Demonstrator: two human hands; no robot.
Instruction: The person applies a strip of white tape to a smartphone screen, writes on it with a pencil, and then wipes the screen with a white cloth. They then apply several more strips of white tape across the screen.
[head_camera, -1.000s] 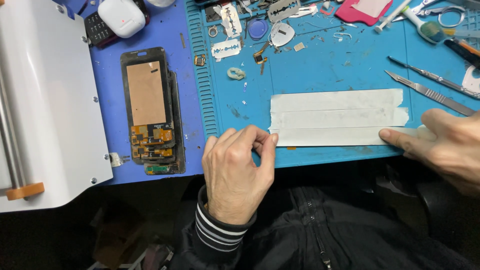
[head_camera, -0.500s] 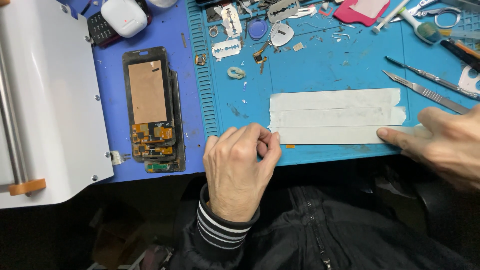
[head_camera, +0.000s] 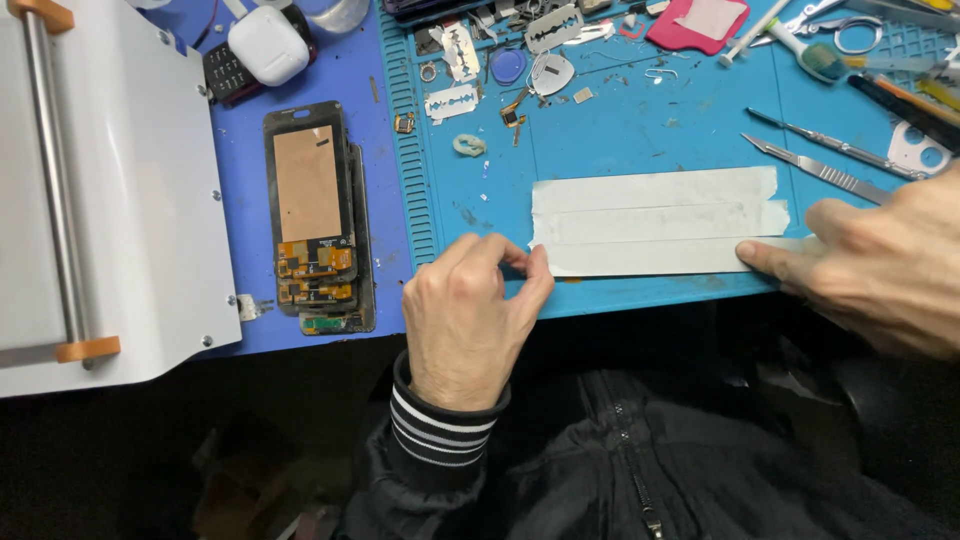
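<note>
Head camera showed little change from half a second before: both of my hands had stayed at the ends of the three overlapping strips of pale grey tape (head_camera: 655, 222) on the teal silicone work mat (head_camera: 620, 130), and only the view had drifted slightly.

My left hand (head_camera: 470, 315) was at the left end of the nearest strip, thumb and forefinger drawn together at its corner; I could not tell whether they pinched the tape or only pressed beside it, since the fingertips covered that corner. My right hand (head_camera: 875, 265) lay at the right end, fingers together and flat, one fingertip pressing on the nearest strip's end. Much of that hand ran out of the right edge of view, and it hid the strip's tip.

The tape lay between my hands, along the near edge of the mat, its two farther strips untouched. Just beyond the right hand lay a silver scalpel (head_camera: 815, 168) and slim metal tweezers (head_camera: 835, 143), partly crossing the mat. Small parts and razor blades on the far side were too cluttered to sort out. Left of the mat, on the blue surface, lay a stripped black phone frame with a copper-coloured panel (head_camera: 312, 215), well apart from my left hand, and a white machine housing (head_camera: 130, 190) farther left, cut off by the frame.
</note>
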